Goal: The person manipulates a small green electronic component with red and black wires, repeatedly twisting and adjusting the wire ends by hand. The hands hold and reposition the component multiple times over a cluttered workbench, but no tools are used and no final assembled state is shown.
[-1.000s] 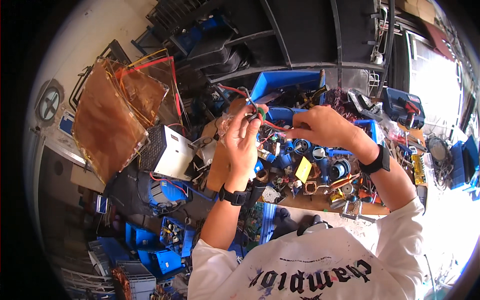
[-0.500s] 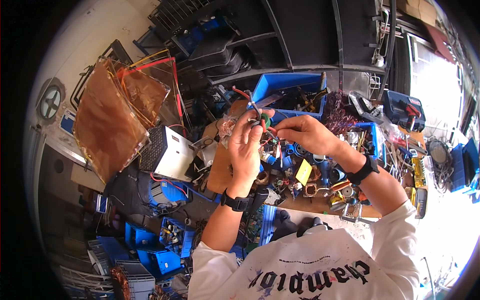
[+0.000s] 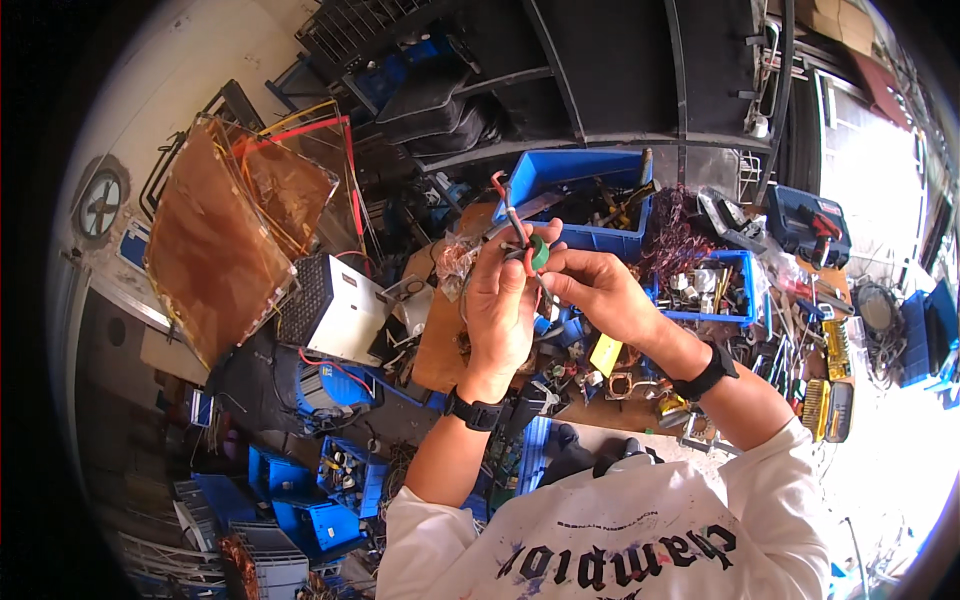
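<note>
My left hand (image 3: 499,318) is raised above the cluttered table, its fingers closed around a bundle of red and black wires (image 3: 515,217). The upper end of the bundle sticks up past the fingertips and ends in red. A green ring (image 3: 540,253) sits on the wires beside my left fingertips; whether they loop around it or only pass through, I cannot tell. My right hand (image 3: 610,300) is close by on the right, thumb and fingers pinched on the wires just below the ring. The fingers partly hide the lower wires.
Beyond my hands stands a blue bin (image 3: 590,238) of mixed scrap. To the right are a smaller blue crate (image 3: 705,316) of small parts and loose tools. Parts and a yellow piece (image 3: 605,354) cover the wooden table (image 3: 437,352). A white metal case (image 3: 345,310) stands at left.
My right hand has moved left and down, closer to my left hand. The green ring and wires have shifted slightly to the right and now stand more upright.
</note>
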Action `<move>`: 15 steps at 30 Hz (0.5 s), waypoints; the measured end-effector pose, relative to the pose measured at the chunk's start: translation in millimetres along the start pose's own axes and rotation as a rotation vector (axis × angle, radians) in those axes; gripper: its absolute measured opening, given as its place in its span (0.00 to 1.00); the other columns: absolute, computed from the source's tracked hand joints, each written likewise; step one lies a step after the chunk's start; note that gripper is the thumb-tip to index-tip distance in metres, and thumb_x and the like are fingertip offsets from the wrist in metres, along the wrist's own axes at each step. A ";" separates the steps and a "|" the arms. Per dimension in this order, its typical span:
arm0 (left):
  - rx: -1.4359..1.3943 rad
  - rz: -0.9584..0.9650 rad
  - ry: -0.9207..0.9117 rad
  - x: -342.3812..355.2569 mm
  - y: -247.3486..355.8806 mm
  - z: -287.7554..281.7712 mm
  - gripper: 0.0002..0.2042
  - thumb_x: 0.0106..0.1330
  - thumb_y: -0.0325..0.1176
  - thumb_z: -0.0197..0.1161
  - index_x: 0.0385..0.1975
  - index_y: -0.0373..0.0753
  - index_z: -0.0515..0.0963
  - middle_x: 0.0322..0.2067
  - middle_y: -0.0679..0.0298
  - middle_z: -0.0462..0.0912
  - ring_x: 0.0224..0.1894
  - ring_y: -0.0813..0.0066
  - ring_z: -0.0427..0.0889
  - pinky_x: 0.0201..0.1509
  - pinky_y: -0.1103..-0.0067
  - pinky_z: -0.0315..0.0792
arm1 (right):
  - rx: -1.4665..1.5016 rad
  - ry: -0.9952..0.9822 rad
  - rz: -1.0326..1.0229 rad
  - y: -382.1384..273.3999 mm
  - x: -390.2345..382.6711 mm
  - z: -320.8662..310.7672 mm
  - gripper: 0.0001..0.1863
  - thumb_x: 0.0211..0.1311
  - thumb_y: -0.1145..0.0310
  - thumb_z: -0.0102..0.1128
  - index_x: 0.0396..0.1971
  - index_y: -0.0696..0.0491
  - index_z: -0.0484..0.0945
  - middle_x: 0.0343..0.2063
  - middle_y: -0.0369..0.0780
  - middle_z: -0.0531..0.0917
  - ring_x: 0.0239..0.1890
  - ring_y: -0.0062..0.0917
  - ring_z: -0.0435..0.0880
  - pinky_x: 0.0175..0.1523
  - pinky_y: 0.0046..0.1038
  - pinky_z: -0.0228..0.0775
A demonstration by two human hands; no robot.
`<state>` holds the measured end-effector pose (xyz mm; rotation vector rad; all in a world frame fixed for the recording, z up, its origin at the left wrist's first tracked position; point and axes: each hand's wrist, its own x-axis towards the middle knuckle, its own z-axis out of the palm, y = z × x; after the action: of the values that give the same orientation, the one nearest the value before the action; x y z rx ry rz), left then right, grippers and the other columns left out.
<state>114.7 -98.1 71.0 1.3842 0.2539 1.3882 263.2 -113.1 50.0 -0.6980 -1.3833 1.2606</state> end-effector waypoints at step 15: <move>-0.064 -0.059 -0.028 -2.2 1.3 0.5 0.25 0.68 0.48 0.62 0.57 0.38 0.71 0.53 0.54 0.80 0.66 0.55 0.69 0.71 0.62 0.61 | -0.236 0.243 -0.239 -11.4 -1.5 2.2 0.09 0.63 0.70 0.65 0.39 0.58 0.83 0.29 0.37 0.80 0.31 0.20 0.77 0.38 0.25 0.70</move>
<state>113.8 -100.5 70.8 1.3321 0.2282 1.3165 264.1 -118.2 60.5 -0.7931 -1.3783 0.8048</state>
